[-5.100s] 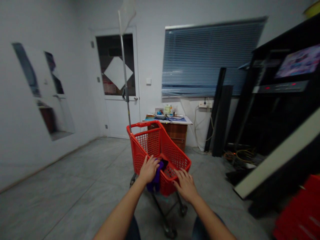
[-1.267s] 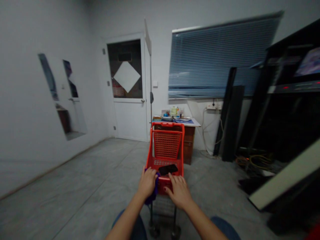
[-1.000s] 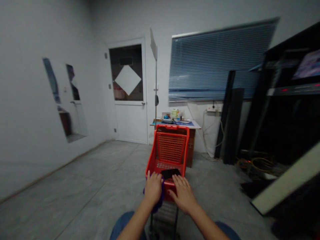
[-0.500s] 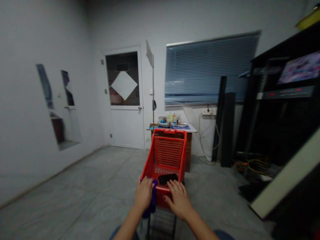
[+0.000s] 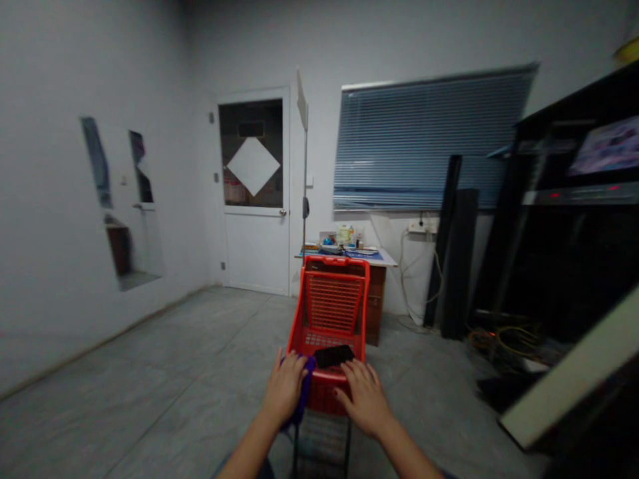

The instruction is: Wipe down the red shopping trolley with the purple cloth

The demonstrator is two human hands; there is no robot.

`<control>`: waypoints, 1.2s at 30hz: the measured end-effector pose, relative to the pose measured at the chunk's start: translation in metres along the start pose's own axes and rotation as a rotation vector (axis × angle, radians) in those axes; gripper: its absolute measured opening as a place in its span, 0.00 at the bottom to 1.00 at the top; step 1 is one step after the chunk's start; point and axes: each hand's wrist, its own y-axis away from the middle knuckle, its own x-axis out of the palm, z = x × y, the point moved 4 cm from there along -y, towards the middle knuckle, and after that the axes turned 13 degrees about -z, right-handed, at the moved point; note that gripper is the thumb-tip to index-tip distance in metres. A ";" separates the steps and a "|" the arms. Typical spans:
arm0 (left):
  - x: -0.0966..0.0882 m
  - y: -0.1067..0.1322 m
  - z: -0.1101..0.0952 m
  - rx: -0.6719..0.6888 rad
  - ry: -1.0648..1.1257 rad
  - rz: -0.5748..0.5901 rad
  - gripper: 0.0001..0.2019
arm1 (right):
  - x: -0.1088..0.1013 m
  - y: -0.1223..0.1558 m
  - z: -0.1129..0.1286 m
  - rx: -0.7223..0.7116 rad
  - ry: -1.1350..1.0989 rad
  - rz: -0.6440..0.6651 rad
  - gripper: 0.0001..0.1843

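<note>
A red plastic shopping cart [image 5: 335,299] stands right in front of me, its open basket facing up. My left hand [image 5: 287,386] lies over a bunched purple cloth [image 5: 301,401], which hangs on the cart's left near corner; its fingers bend over the edge. On the right side of the near rim, my right hand [image 5: 366,396] has its fingers over the top and its thumb on my side. A flat black object [image 5: 333,356] sits in the basket close to the right fingertips; its kind is unclear.
Behind the cart is a cluttered desk [image 5: 387,258] beside a sign pole [image 5: 305,173]. A white door [image 5: 257,253] is at the back left. Dark shelving [image 5: 564,253], loose cables [image 5: 514,339] and a leaning pale panel [image 5: 574,372] are on the right.
The view has turned slightly left, so the room sits further right. The cart has shifted a little left against the desk, with both hands still on it.
</note>
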 end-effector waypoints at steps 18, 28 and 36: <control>0.001 -0.003 -0.023 -0.022 -0.035 0.034 0.16 | -0.004 -0.002 -0.011 0.021 0.017 -0.018 0.29; 0.015 -0.001 -0.041 0.028 0.001 0.043 0.17 | -0.004 0.002 -0.019 0.009 0.050 -0.009 0.30; 0.020 -0.001 -0.051 -0.078 -0.014 -0.004 0.15 | 0.004 0.001 -0.015 0.032 0.050 -0.043 0.30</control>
